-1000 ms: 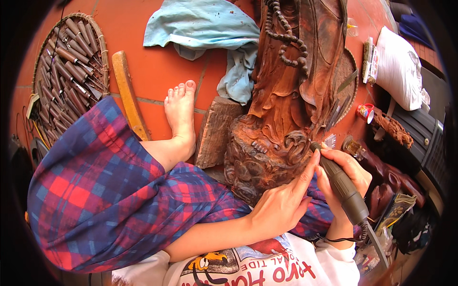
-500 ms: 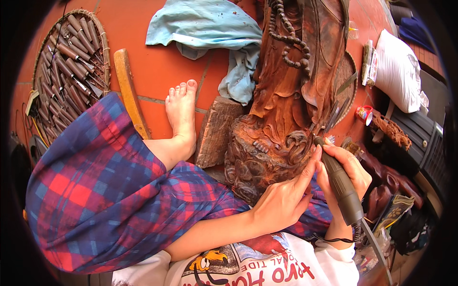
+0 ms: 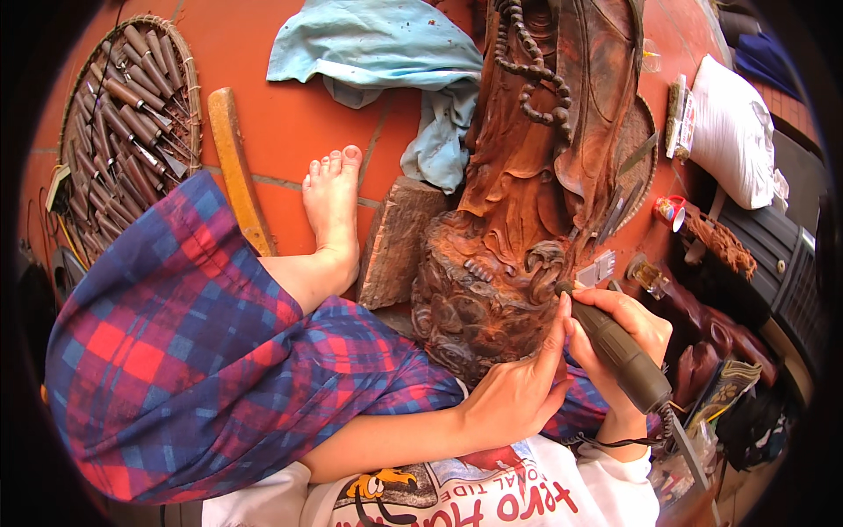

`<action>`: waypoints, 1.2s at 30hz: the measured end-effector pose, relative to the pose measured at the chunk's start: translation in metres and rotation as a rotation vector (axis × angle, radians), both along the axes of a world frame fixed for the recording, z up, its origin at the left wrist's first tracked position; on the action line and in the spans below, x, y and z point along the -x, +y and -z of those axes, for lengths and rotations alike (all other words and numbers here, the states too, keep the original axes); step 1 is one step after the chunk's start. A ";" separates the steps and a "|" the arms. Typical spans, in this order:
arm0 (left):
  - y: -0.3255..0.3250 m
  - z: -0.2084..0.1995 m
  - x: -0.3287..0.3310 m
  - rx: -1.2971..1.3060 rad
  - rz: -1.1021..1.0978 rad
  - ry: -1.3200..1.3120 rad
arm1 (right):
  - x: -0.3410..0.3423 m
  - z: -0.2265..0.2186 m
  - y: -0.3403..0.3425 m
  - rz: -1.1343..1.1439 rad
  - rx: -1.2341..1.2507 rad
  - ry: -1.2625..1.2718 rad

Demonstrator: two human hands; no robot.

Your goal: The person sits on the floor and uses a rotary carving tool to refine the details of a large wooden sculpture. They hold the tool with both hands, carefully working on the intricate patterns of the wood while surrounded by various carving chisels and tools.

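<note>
A dark reddish-brown wooden carving [image 3: 518,198] lies lengthwise before me, with a beaded string carved near its upper part and a knotted, swirled base [image 3: 470,294] toward me. My right hand [image 3: 639,332] is closed around a dark rotary tool handpiece [image 3: 622,356], whose tip meets the right side of the base; the bit itself is too small to make out. Beside it my left hand [image 3: 507,402] lies along the near edge of the base, index finger stretched up close to the tool's nose and right thumb. Its other fingers are partly bent and partly hidden.
A rough wood block [image 3: 399,244] props the carving's left side. Further left are a curved wooden mallet-like bar [image 3: 237,171] and a woven basket [image 3: 195,83] of many chisels. A light blue cloth [image 3: 373,44] lies behind. Right stand a white sack [image 3: 733,132] and a red cup [image 3: 670,212].
The rotary tool and my right hand have shifted down and slightly left along the base's right side. My left hand has moved slightly down with them. The carving stays in place.
</note>
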State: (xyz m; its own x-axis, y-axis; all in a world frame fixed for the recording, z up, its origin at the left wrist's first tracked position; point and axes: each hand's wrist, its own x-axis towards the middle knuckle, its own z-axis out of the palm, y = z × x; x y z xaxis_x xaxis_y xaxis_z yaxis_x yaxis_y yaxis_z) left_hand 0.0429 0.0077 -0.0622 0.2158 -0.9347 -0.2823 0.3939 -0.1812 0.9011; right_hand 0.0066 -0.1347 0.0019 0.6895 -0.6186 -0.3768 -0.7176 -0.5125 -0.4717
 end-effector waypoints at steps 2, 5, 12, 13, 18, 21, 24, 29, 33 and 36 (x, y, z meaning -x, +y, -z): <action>-0.003 0.002 -0.002 0.011 0.008 0.004 | -0.001 0.001 0.000 0.005 0.043 -0.024; -0.011 0.008 -0.005 0.054 0.005 0.044 | -0.001 0.002 -0.003 0.041 0.097 -0.051; -0.031 0.018 -0.016 0.150 -0.070 0.014 | 0.005 0.008 -0.012 0.102 0.159 -0.136; -0.031 0.018 -0.016 0.155 -0.081 -0.004 | 0.006 0.010 -0.012 0.094 0.175 -0.150; -0.020 0.012 -0.010 0.093 -0.029 0.035 | 0.007 0.007 -0.009 0.085 0.093 -0.125; -0.013 0.009 -0.004 0.081 -0.028 0.011 | 0.009 0.005 -0.007 0.101 0.025 -0.101; -0.007 0.004 -0.004 0.022 0.087 -0.009 | 0.013 0.002 -0.008 0.110 -0.034 -0.073; -0.010 0.003 -0.006 -0.009 0.141 0.039 | 0.019 0.004 -0.016 0.194 -0.124 -0.099; -0.027 0.010 -0.015 0.063 0.066 -0.045 | 0.019 0.006 -0.018 0.325 -0.108 -0.195; -0.034 0.014 -0.019 0.080 0.047 -0.087 | 0.022 0.011 -0.018 0.367 -0.097 -0.279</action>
